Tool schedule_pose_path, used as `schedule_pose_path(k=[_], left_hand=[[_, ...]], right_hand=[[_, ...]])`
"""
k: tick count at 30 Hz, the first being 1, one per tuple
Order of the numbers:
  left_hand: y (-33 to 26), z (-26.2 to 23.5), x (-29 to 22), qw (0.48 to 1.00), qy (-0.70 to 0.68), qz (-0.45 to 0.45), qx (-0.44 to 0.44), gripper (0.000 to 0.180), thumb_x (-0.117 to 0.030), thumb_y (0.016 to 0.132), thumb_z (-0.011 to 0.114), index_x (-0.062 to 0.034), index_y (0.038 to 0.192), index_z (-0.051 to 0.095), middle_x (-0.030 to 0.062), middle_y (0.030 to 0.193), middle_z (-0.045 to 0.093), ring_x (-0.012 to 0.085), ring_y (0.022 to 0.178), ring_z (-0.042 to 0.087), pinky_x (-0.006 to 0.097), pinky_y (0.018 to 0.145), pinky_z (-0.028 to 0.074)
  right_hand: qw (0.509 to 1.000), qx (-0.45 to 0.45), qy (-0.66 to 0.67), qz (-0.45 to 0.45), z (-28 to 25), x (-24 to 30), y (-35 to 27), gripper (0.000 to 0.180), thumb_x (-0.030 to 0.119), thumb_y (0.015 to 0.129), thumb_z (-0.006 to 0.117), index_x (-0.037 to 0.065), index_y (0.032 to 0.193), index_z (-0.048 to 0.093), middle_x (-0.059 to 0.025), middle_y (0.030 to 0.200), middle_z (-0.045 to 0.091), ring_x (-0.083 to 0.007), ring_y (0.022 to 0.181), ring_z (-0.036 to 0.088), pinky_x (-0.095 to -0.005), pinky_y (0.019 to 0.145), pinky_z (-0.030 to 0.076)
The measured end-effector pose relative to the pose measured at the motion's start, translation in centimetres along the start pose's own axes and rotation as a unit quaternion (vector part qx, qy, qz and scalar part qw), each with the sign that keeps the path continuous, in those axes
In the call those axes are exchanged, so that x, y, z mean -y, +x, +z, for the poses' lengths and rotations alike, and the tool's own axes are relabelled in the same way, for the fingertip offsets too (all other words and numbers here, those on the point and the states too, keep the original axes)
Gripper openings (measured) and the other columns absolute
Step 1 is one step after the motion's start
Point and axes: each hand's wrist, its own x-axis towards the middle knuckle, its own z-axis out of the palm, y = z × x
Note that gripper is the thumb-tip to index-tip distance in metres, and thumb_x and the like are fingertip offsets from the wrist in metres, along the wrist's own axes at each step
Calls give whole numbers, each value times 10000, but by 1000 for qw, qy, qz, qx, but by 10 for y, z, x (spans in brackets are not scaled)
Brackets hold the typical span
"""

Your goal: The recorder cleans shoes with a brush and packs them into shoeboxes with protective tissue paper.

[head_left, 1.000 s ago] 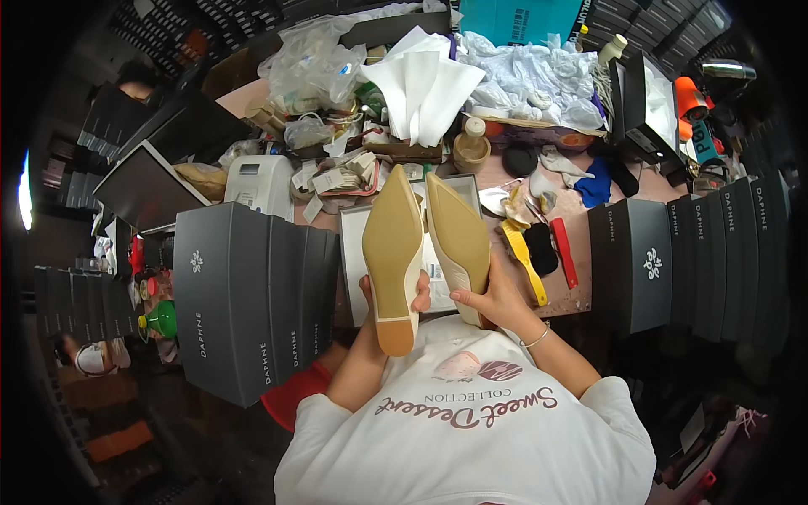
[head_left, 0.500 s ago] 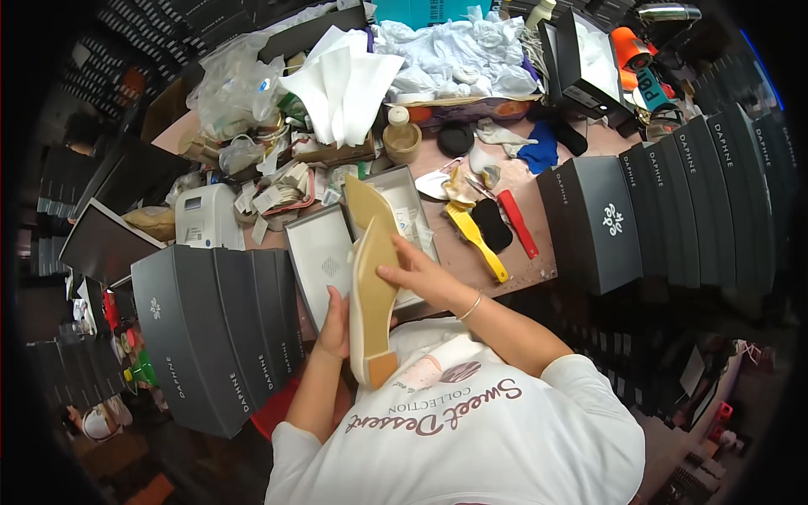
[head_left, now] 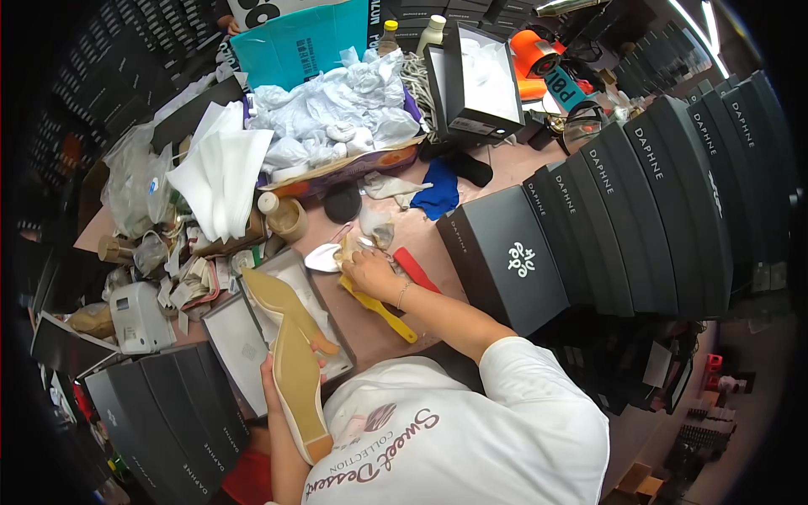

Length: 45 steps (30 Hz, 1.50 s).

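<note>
My left hand [head_left: 272, 387] is closed around a pale shoe [head_left: 299, 379] with its tan sole turned up and its heel toward my body. A second tan-soled shoe [head_left: 278, 299] lies just behind it, above an open grey shoe box [head_left: 220, 345]. I cannot tell whether my left fingers also bear on that shoe. Out on the table, my right hand [head_left: 374, 273] bends its fingers down at a yellowish, rag-like piece [head_left: 343, 252]. What sits between those fingertips is hidden. Under this hand lies a yellow-handled brush [head_left: 383, 311], with a red-handled tool [head_left: 414, 268] beside it.
Dark shoe boxes [head_left: 518, 261] stand in a row at the right, more boxes [head_left: 168, 412] at the near left. A carton of crumpled white paper [head_left: 332, 114] fills the back. A cream bottle [head_left: 284, 217], a black round lid [head_left: 342, 203] and a blue cloth [head_left: 438, 190] lie between.
My right hand has left the shoe and moved right to the table by the brush. My left hand keeps the shoe. The whole view has swung toward the right.
</note>
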Motion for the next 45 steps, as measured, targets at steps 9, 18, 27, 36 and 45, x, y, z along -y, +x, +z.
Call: schedule_pose_path(k=[9, 18, 27, 36, 45], left_hand=[[43, -24, -27, 997, -38, -65, 17, 673, -554, 903, 345, -40, 1332, 421, 213, 1161, 557, 335, 898, 619, 429, 629, 564], [79, -49, -45, 992, -48, -114, 19, 658, -544, 911, 286, -17, 1261, 468, 177, 1025, 615, 290, 783, 642, 395, 605, 558], [88, -58, -49, 992, -56, -88, 76, 732, -554, 891, 319, -3, 1371, 360, 260, 1255, 496, 387, 983, 594, 478, 729, 557], [76, -39, -53, 990, -58, -87, 93, 702, -526, 895, 362, -51, 1410, 325, 248, 1292, 477, 372, 1032, 582, 473, 780, 536], [56, -42, -48, 994, -48, -32, 97, 735, -527, 883, 404, -55, 1434, 284, 248, 1316, 461, 378, 1058, 576, 473, 805, 529]], right_hand=[[841, -27, 531, 98, -74, 63, 9, 417, 115, 848, 501, 20, 1254, 511, -147, 908, 623, -235, 771, 609, -318, 700, 475], [925, -45, 376, 21, -65, 139, 23, 328, 114, 895, 565, 48, 1213, 517, -170, 933, 594, -308, 826, 613, -349, 723, 496], [791, 9, 575, 208, -66, 98, 56, 328, 146, 918, 578, 3, 1211, 541, 5, 874, 617, -40, 794, 555, -215, 686, 469], [918, -237, 319, 17, -112, 51, 130, 263, 47, 837, 644, 51, 1101, 640, -78, 902, 546, -176, 709, 569, -267, 608, 464], [959, -238, 135, -74, -61, 53, 172, 414, 136, 771, 710, 130, 1173, 612, -155, 1138, 551, -322, 930, 604, -362, 781, 511]])
